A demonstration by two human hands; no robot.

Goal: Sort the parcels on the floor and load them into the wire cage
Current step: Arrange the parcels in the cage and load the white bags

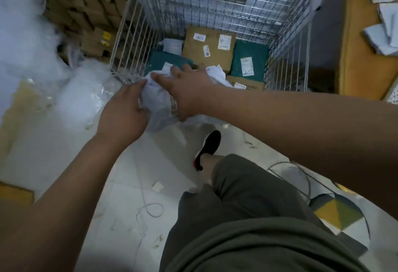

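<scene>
Underfoot, seen from my remote station, lies a pale tiled floor [64, 153] littered with scraps and a loose white cable [150, 204]; a black shoe [208, 145] stands on it just short of the wire cage [133, 41]. The cage's walls are white wire grid, open at the top. Left of the cage rises a stack of cardboard boxes [86, 13], with clear plastic wrap [81, 95] heaped in front of it. Right of the cage stands a yellow-brown counter [361, 60] bearing white packets [383, 41], and a patterned mat [338, 213] lies at lower right. On the cage bottom I see a brown carton [206, 49] with several labels, flanked by a teal mailer [249, 60] on its right and a second teal mailer [161, 59] on its near left. The task's thing, a crumpled white parcel [158, 108], is held in the air at the cage's near rim, above the near left corner. The left hand [123, 110] grips the parcel's left side with curled fingers. The right hand [187, 90] lies across its top, fingers spread and thumb hooked under the near edge, so both hands hold the same parcel. Its long axis runs from lower left to upper right in my view, the far end pointing into the cage; motion blur keeps me from telling whether the white folds beyond the right hand belong to it.
</scene>
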